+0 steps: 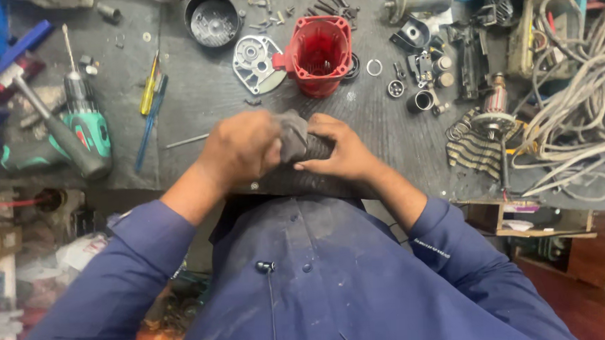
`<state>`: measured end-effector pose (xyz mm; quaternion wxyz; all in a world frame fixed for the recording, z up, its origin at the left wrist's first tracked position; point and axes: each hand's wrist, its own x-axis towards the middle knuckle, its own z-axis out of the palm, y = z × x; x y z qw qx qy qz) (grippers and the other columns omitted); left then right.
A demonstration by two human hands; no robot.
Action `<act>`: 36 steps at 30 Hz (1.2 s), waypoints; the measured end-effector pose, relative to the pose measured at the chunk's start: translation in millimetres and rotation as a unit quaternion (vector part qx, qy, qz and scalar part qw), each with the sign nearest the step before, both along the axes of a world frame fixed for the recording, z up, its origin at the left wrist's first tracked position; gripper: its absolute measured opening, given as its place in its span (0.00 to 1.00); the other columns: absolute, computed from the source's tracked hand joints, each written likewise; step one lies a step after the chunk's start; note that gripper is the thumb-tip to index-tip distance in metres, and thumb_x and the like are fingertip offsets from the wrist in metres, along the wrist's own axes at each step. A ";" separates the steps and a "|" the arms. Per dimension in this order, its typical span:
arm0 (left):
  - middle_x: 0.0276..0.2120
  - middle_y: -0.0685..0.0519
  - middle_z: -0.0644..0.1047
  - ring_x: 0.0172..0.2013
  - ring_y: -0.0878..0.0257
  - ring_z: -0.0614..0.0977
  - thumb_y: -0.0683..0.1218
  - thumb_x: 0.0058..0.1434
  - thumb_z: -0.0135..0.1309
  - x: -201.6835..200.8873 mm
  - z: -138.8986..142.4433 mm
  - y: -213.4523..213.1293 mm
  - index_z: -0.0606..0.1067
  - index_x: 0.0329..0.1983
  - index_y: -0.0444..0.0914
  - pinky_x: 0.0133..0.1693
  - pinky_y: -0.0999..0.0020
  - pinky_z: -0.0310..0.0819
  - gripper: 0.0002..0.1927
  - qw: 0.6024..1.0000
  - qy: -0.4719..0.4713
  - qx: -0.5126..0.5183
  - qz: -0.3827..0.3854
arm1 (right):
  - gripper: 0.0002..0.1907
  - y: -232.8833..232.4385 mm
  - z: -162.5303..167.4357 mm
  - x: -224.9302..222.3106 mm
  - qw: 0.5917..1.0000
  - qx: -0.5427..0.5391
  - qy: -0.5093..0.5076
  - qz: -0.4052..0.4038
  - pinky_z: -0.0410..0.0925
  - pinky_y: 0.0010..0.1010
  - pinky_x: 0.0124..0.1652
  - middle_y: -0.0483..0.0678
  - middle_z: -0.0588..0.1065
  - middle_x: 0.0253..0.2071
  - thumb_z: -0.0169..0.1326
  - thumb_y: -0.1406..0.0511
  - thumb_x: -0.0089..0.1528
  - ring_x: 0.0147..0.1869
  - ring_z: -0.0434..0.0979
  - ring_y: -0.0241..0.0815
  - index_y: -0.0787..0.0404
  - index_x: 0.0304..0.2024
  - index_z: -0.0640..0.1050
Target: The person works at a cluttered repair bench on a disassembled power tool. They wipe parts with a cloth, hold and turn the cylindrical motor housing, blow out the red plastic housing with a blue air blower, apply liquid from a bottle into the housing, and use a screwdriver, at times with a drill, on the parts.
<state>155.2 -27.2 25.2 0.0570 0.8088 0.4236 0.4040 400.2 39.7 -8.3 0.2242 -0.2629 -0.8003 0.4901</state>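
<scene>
Left hand (242, 149) presses a grey rag (292, 133) on a dark ribbed cylinder (316, 149) lying crosswise, right hand (339, 148) clamped around it

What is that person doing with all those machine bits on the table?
The person's left hand presses a grey cloth against a dark ribbed part, and the right hand grips that part. Behind the hands stands a red housing, with screws farther back and a green drill at the left.
</scene>
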 end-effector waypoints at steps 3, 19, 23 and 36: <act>0.34 0.39 0.77 0.36 0.39 0.80 0.44 0.69 0.47 2.2 -3.4 7.9 0.71 0.42 0.35 0.39 0.46 0.74 0.07 0.983 -0.038 -0.162 0.075 | 0.28 -26.2 -1.1 -10.8 0.988 0.087 -0.043 -0.117 0.70 0.35 0.46 0.51 0.73 0.41 0.74 0.59 0.51 0.46 0.76 0.48 0.65 0.48 0.78; 0.42 0.40 0.80 0.43 0.40 0.82 0.48 0.69 0.60 -132.1 35.9 -11.8 0.77 0.51 0.40 0.43 0.51 0.76 0.11 0.940 -0.024 -0.226 0.254 | 0.36 -38.8 38.2 -48.4 0.905 0.280 -0.098 -0.305 0.66 0.40 0.59 0.49 0.74 0.53 0.75 0.58 0.52 0.58 0.73 0.51 0.55 0.58 0.74; 0.56 0.40 0.75 0.54 0.42 0.77 0.46 0.57 0.63 -150.3 57.8 3.7 0.78 0.56 0.41 0.52 0.50 0.72 0.22 0.931 0.093 -0.260 0.241 | 0.56 7.0 28.6 -57.7 0.879 0.223 -0.031 -0.419 0.62 0.43 0.62 0.59 0.66 0.61 0.77 0.61 0.47 0.64 0.67 0.57 0.71 0.69 0.58; 0.70 0.36 0.63 0.69 0.37 0.67 0.49 0.49 0.71 -76.2 37.7 -5.5 0.59 0.71 0.35 0.67 0.45 0.65 0.49 0.938 -0.148 -0.287 -0.126 | 0.26 -75.7 84.9 -101.7 0.908 -0.026 0.272 -0.319 0.75 0.45 0.55 0.51 0.69 0.50 0.63 0.62 0.63 0.52 0.75 0.48 0.57 0.57 0.64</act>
